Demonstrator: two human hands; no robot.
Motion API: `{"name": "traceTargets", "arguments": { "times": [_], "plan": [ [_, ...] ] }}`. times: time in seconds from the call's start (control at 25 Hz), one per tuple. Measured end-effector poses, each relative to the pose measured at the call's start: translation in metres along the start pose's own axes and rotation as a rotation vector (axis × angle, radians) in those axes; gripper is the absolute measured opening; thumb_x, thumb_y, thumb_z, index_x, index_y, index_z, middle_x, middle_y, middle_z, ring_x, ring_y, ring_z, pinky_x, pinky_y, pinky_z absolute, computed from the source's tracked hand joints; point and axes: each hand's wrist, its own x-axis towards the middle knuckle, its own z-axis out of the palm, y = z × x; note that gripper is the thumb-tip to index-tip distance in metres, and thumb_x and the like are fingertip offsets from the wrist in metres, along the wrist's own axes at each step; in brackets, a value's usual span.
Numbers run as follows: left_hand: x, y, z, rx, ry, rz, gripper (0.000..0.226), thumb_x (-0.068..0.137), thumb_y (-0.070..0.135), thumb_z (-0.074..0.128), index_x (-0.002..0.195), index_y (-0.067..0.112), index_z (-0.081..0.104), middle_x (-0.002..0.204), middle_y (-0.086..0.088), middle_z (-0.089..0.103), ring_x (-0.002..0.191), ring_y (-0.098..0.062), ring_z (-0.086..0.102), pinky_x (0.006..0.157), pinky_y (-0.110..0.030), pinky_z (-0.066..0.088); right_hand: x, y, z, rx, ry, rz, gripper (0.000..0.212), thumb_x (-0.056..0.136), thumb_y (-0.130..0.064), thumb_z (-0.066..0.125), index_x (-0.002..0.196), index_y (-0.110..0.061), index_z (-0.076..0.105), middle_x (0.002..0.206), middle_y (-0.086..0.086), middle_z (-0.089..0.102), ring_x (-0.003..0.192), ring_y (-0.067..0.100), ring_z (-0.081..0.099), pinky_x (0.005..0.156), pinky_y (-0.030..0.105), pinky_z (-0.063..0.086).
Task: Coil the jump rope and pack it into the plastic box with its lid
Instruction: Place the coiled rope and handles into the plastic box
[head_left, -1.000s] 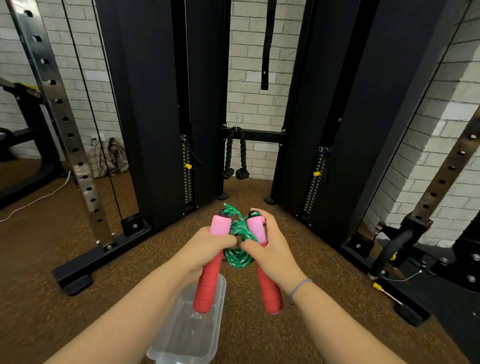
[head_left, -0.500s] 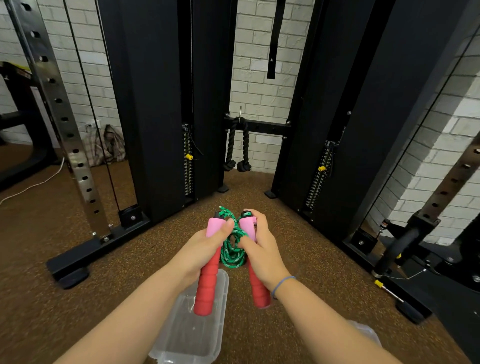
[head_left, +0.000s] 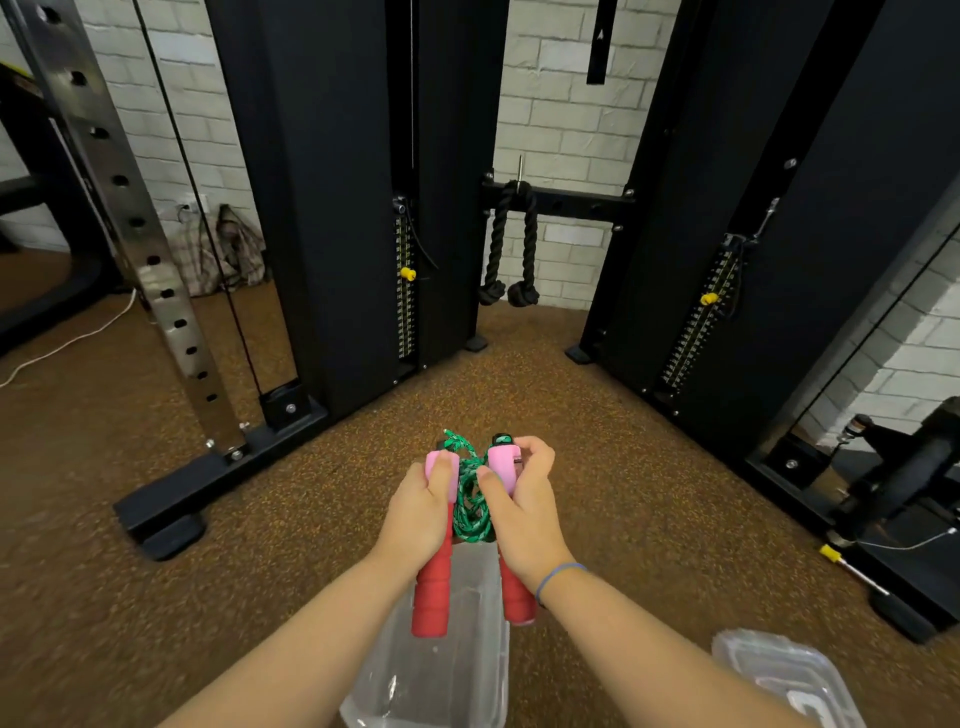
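1. The left hand (head_left: 423, 512) is grasping the left handle (head_left: 432, 582) of the jump rope; the thumb is pressing on the pink cap.
2. The right hand (head_left: 522, 506) is grasping the right handle (head_left: 514, 587); the fingers are wrapping around its pink top.
3. The green rope bundle (head_left: 471, 501) is sitting coiled between the two hands, pinched between the handles.
4. The plastic box (head_left: 441, 670) is lying open on the floor (head_left: 623, 467), directly below the hands and toward the person.
5. The lid (head_left: 784, 675) is lying apart from the box, to the right of the right forearm.
6. Risk: the coil is being held by side pressure alone. Spreading the handles during lowering would likely be letting loops spring out and snag the box rim.
7. Risk: the handles are looking long relative to the box; entering at an angle could be tipping or pushing the light box along the floor.
8. Risk: loops standing above the rim would be blocking the lid.
9. Surroundings: black gym machine columns (head_left: 332, 208) and a hanging black rope attachment (head_left: 511, 244) are standing well beyond the hands. Nothing is standing between the hands and the box.
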Motion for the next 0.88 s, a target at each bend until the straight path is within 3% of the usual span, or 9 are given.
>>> {"name": "traceTargets", "arguments": {
  "times": [0.16,0.32,0.44,0.52,0.6,0.64,0.72,0.8,0.88],
  "plan": [
    [0.036,-0.053,0.003,0.033,-0.027,-0.058,0.039,0.095,0.039,0.034,0.072,0.01,0.045,0.068,-0.005,0.049,0.07,-0.034,0.049,0.067,-0.033,0.034,0.012,0.042,0.039,-0.044,0.0,0.044,0.035,0.087,-0.012,0.058,0.11,-0.019,0.032,0.092,-0.007,0.044,0.079,0.006,0.049,0.074,0.008,0.041],
    [0.062,-0.103,0.018,0.04,-0.079,-0.167,0.038,0.097,0.035,0.037,0.083,0.002,0.05,0.09,-0.029,0.061,0.079,-0.036,0.057,0.069,-0.032,0.035,0.022,0.095,0.065,-0.094,0.015,0.162,0.037,0.087,-0.022,0.061,0.116,-0.017,0.04,0.102,0.001,0.051,0.086,0.014,0.053,0.086,0.031,0.046],
    [0.07,-0.131,0.032,0.115,-0.159,-0.179,0.042,0.099,0.026,0.038,0.058,0.016,0.041,0.058,-0.004,0.047,0.057,-0.019,0.047,0.07,-0.038,0.039,0.02,0.137,0.083,-0.173,0.039,0.237,0.037,0.087,-0.025,0.06,0.118,-0.011,0.046,0.105,0.0,0.048,0.099,0.015,0.048,0.094,0.03,0.04],
    [0.076,-0.152,0.042,0.124,-0.219,-0.24,0.045,0.099,0.018,0.035,0.054,0.018,0.037,0.053,0.0,0.038,0.051,-0.014,0.038,0.067,-0.036,0.037,0.016,0.165,0.095,-0.157,0.009,0.286,0.025,0.087,-0.027,0.055,0.106,-0.017,0.043,0.101,0.002,0.044,0.095,0.016,0.043,0.092,0.032,0.039],
    [0.079,-0.171,0.05,0.144,-0.282,-0.305,0.042,0.097,0.013,0.031,0.055,0.017,0.035,0.055,-0.001,0.037,0.055,-0.016,0.037,0.063,-0.032,0.031,0.011,0.186,0.104,-0.146,-0.035,0.363,0.02,0.088,-0.02,0.052,0.103,-0.01,0.046,0.103,0.008,0.046,0.093,0.018,0.043,0.086,0.025,0.043],
    [0.079,-0.177,0.054,0.15,-0.306,-0.339,0.04,0.096,0.012,0.03,0.056,0.016,0.036,0.057,-0.002,0.039,0.06,-0.02,0.041,0.063,-0.031,0.031,0.008,0.194,0.107,-0.153,-0.059,0.4,0.018,0.089,-0.014,0.051,0.105,-0.007,0.046,0.105,0.01,0.046,0.092,0.019,0.043,0.08,0.019,0.042],
    [0.08,-0.198,0.062,0.166,-0.351,-0.381,0.034,0.096,0.013,0.031,0.067,0.009,0.047,0.074,-0.013,0.056,0.082,-0.029,0.053,0.072,-0.033,0.038,0.004,0.208,0.113,-0.181,-0.096,0.434,0.015,0.087,-0.011,0.048,0.099,-0.013,0.04,0.104,0.009,0.043,0.089,0.018,0.039,0.077,0.022,0.04],
    [0.079,-0.218,0.069,0.182,-0.365,-0.41,0.032,0.098,0.02,0.033,0.098,-0.002,0.056,0.11,-0.023,0.061,0.107,-0.035,0.056,0.092,-0.037,0.044,0.001,0.223,0.119,-0.213,-0.115,0.474,0.017,0.088,-0.01,0.047,0.099,-0.013,0.035,0.105,0.009,0.041,0.093,0.019,0.038,0.086,0.031,0.039],
    [0.077,-0.239,0.075,0.194,-0.347,-0.451,0.038,0.096,0.026,0.038,0.114,-0.004,0.053,0.122,-0.025,0.057,0.112,-0.039,0.055,0.099,-0.041,0.044,-0.002,0.234,0.126,-0.234,-0.153,0.525,0.033,0.091,-0.008,0.049,0.121,-0.001,0.04,0.12,0.014,0.042,0.106,0.021,0.039,0.101,0.038,0.037]
  ]
}}
